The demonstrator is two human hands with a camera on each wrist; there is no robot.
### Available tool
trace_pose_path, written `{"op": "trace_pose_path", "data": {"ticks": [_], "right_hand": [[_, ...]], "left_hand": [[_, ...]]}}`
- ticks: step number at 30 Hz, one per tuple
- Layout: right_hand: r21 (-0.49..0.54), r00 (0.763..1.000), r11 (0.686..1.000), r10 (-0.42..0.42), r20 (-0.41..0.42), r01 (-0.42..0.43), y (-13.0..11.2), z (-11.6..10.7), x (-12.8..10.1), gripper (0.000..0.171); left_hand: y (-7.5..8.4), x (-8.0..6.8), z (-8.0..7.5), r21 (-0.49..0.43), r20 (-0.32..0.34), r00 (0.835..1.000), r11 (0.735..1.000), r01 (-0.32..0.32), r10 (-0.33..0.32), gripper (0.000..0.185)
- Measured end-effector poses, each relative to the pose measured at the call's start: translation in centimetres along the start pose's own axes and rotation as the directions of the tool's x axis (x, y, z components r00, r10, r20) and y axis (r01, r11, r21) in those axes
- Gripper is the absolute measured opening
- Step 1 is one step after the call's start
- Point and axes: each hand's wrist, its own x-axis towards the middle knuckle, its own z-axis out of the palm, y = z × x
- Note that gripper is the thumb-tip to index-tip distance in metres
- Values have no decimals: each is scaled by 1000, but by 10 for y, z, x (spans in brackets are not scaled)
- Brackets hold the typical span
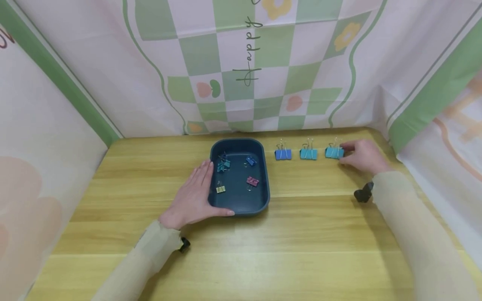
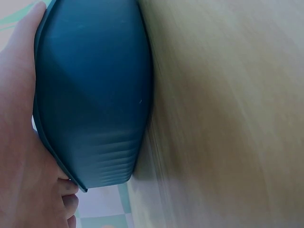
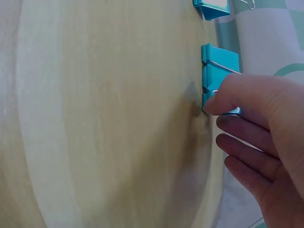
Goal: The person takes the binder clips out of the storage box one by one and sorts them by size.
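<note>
Wooden table [image 1: 308, 234], right hand [image 1: 364, 157] pinching turquoise clip [image 1: 333, 153]

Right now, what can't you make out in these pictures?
Tray interior, left wrist view: hidden by its outer wall.
Clip cluster, head view: overlapping, too small to count.
Row's middle clip, right wrist view: cut by top edge.
Rightmost clip, right wrist view: end behind right hand.

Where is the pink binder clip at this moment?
In the head view, the pink binder clip lies in the right half of the dark blue tray, just below the small blue clip and across from the yellow clip.
</note>
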Motion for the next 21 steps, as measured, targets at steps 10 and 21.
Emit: {"op": "trace_pose_path", "data": {"ticks": [10, 21], "right_hand": [[-8, 996, 1000, -12, -90, 11, -21, -23, -8, 80], [-97, 976, 988, -138, -168, 123, -79, -35, -14, 77]], "left_hand": [[0, 1, -1, -8, -3, 1000, 1000, 0, -1, 146], [1, 1, -2, 0, 6, 1000, 1000, -1, 1, 145]]}}
